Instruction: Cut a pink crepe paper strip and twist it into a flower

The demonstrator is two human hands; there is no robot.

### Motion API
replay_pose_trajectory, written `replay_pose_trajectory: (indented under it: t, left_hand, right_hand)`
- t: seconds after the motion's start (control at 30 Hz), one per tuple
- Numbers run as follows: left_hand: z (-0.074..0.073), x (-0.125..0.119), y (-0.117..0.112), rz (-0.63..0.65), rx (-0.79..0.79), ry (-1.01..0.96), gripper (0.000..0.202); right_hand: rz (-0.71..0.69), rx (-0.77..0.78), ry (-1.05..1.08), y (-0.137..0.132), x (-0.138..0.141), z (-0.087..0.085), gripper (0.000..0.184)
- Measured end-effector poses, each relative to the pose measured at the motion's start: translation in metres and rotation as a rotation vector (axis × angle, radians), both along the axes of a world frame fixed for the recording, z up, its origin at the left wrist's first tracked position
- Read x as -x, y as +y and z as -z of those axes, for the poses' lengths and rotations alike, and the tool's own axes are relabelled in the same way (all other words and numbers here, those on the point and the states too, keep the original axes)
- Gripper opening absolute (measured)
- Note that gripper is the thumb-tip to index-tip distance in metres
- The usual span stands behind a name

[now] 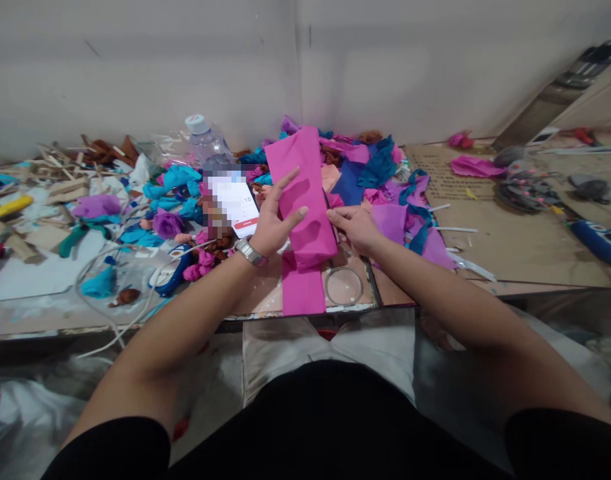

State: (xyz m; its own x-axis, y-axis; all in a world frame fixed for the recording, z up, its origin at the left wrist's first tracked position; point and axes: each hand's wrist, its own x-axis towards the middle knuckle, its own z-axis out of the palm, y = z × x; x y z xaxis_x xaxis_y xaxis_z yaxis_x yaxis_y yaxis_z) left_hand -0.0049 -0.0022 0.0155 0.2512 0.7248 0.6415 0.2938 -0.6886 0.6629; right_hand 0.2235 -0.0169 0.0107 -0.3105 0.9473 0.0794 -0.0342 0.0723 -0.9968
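A folded strip of bright pink crepe paper is in front of me, its lower end lying on the table near the front edge. My left hand rests on the paper's left side, thumb and fingers stretched out and apart. At the paper's right edge, my right hand is closed in a pinch on it. A thin dark sliver shows beside those fingertips; I cannot make out what it is. Just below my right hand, a clear round ring-shaped item lies on the table.
A phone and a plastic bottle stand left of the paper among crumpled crepe pieces. Wood scraps and a white cable are farther left. Cardboard, a tilted flask and a blue tape dispenser are right.
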Motion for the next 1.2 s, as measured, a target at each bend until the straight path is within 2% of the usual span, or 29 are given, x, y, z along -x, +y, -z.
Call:
replay_pose_trajectory:
  t: [0.17,0.3,0.77,1.2]
  left_hand:
    - [0.005,0.002,0.006,-0.041,0.075,-0.057,0.076]
    - [0.009,0.001,0.006,-0.032,0.081,-0.044,0.08]
    - [0.006,0.0,0.003,-0.017,0.052,0.016,0.093]
    - [0.007,0.001,0.004,-0.031,0.054,-0.012,0.093]
  right_hand:
    - [-0.052,-0.042,-0.049,-0.005,0.0,-0.006,0.071]
    - [-0.052,-0.014,-0.039,-0.005,0.001,-0.005,0.068]
    - [-0.021,-0.004,0.031,0.001,0.001,0.005,0.07]
    - [-0.041,0.046,0.036,-0.001,0.002,0.004,0.069]
